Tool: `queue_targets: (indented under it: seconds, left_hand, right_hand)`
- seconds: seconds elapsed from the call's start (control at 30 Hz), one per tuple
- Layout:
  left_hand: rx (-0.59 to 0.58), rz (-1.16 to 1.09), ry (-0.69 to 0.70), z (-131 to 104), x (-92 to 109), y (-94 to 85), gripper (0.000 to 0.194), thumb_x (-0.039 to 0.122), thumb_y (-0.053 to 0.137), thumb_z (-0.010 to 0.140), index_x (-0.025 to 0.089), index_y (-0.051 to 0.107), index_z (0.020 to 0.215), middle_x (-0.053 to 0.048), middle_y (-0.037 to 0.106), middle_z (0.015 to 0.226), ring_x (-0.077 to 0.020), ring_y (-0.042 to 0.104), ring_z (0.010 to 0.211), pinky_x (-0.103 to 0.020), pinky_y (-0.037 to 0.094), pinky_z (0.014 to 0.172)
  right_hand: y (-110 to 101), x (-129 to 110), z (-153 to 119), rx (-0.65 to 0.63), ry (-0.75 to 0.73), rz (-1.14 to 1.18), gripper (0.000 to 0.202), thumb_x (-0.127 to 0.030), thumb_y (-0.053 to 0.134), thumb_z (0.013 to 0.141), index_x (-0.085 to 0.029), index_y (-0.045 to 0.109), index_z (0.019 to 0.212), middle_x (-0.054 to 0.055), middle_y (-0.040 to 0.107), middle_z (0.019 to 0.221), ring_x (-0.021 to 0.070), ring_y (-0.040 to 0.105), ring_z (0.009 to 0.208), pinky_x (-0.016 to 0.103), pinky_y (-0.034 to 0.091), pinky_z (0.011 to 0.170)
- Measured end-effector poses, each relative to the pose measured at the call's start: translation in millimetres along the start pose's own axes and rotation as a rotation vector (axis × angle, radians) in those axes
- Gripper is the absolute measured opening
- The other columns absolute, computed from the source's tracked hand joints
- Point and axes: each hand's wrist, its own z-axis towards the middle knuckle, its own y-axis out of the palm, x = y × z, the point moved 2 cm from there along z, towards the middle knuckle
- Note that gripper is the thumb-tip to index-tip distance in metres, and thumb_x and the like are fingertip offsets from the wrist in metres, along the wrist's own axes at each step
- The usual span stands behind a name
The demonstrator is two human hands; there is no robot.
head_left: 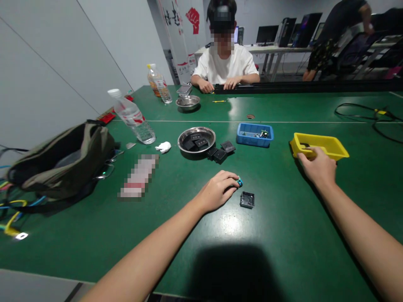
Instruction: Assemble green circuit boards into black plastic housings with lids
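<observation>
Down low, the left hand [220, 189] pinches a small blue part [239, 182] beside a black box [247, 199]. Farther off, the right hand [317, 166] grips the yellow tray [338, 147] rim. Pulling hard could tip that tray.

Table [283, 218]: dark green, w/ a thin pale seam line across; tray [327, 144] by the right hand [317, 167]: bright yellow; small part [239, 182] at the left hand [220, 191]: blue/teal; open housing [247, 199] beside it: black. Bin [254, 135]: blue; bowl [196, 139]: bare silver metal, holding black parts; loose covers [221, 152] next to it: black; crumpled scrap [163, 147]: white. Bottle [134, 117]: clear w/ red-and-white label; bag [63, 161]: olive-drab w/ black trim; far person's shirt [225, 63]: white; wall poster [193, 19]: red fist on white.
</observation>
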Motion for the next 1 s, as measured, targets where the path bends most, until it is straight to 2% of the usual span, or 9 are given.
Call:
queue_targets:
  seconds: [0.07,0.13,0.3,0.47,0.57,0.67,0.77,0.87,1.0]
  left_hand:
    - [-0.002,-0.018,-0.019,0,0,-0.4,0.011,0.017,0.058,0.096,0.019,0.069,0.098,-0.01,0.073,0.112,-0.0206,0.066,0.108,-0.038,0.053,0.097]
    - [0.002,-0.053,-0.024,1,0,-0.6,0.012,0.017,0.056,0.097,0.019,0.068,0.096,-0.01,0.074,0.109,-0.0205,0.067,0.106,-0.039,0.053,0.096]
    - [0.006,-0.102,-0.037,0,1,-0.1,0.012,0.016,0.055,0.097,0.019,0.066,0.097,-0.008,0.075,0.101,-0.0192,0.068,0.098,-0.035,0.054,0.093]
    - [0.017,-0.097,-0.075,0,1,-1.5,0.012,0.018,0.056,0.096,0.018,0.064,0.105,-0.009,0.071,0.106,-0.0198,0.066,0.1,-0.035,0.054,0.093]
    - [0.057,-0.094,-0.077,2,3,-4.5,0.013,0.02,0.058,0.095,0.019,0.062,0.107,-0.01,0.068,0.109,-0.0208,0.064,0.105,-0.036,0.054,0.095]
    - [0.102,-0.061,-0.073,4,5,-7.1,0.016,0.02,0.06,0.094,0.019,0.061,0.11,-0.011,0.066,0.112,-0.022,0.063,0.109,-0.038,0.053,0.097]
    - [0.141,0.002,-0.044,6,7,-8.7,0.018,0.021,0.061,0.094,0.019,0.06,0.111,-0.011,0.065,0.113,-0.0224,0.063,0.109,-0.038,0.053,0.096]
    - [0.164,0.095,0.027,11,11,-10.9,0.016,0.02,0.06,0.094,0.018,0.06,0.111,-0.011,0.065,0.111,-0.0222,0.064,0.105,-0.037,0.053,0.095]
    - [0.137,0.211,0.156,31,21,-15.5,0.017,0.017,0.055,0.097,0.016,0.062,0.112,-0.012,0.068,0.112,-0.0224,0.064,0.105,-0.037,0.052,0.094]
  right_hand:
    - [-4,9,5,-0.053,0.008,-0.088,0.043,-0.057,0.064,0.081,-0.02,0.07,0.104,0.017,0.071,0.082,0.0327,0.066,0.074,0.043,0.046,0.068]
    - [-8,13,6,-0.051,0.019,-0.109,0.042,-0.06,0.068,0.077,-0.022,0.068,0.094,0.015,0.069,0.078,0.0336,0.064,0.072,0.042,0.045,0.065]
    - [-11,11,-4,-0.03,-0.067,0.007,0.031,-0.053,0.07,0.07,-0.027,0.056,0.077,0.007,0.064,0.068,0.0313,0.062,0.067,0.04,0.044,0.062]
    - [-16,4,-22,0.045,-0.281,0.185,0.028,-0.049,0.067,0.067,-0.026,0.053,0.079,0.009,0.068,0.081,0.0283,0.062,0.07,0.039,0.047,0.066]
    - [-15,-5,-37,0.014,-0.47,0.233,0.026,-0.045,0.068,0.068,-0.026,0.056,0.08,0.006,0.066,0.078,0.0249,0.06,0.067,0.037,0.048,0.065]
    - [-13,-19,-54,-0.023,-0.689,0.27,0.02,-0.038,0.068,0.071,-0.025,0.058,0.082,0.006,0.065,0.078,0.0254,0.061,0.073,0.036,0.048,0.066]
    - [-8,-32,-67,-0.094,-0.847,0.292,0.016,-0.034,0.067,0.074,-0.025,0.06,0.084,0.005,0.062,0.076,0.0236,0.057,0.071,0.034,0.047,0.064]
    - [-4,-41,-73,-0.117,-0.941,0.297,0.011,-0.029,0.066,0.077,-0.024,0.059,0.085,0.005,0.059,0.076,0.0227,0.055,0.072,0.033,0.046,0.064]
    - [-4,-44,-74,-0.157,-0.951,0.32,0.012,-0.026,0.067,0.078,-0.024,0.059,0.086,0.005,0.059,0.079,0.0226,0.054,0.074,0.033,0.046,0.067]
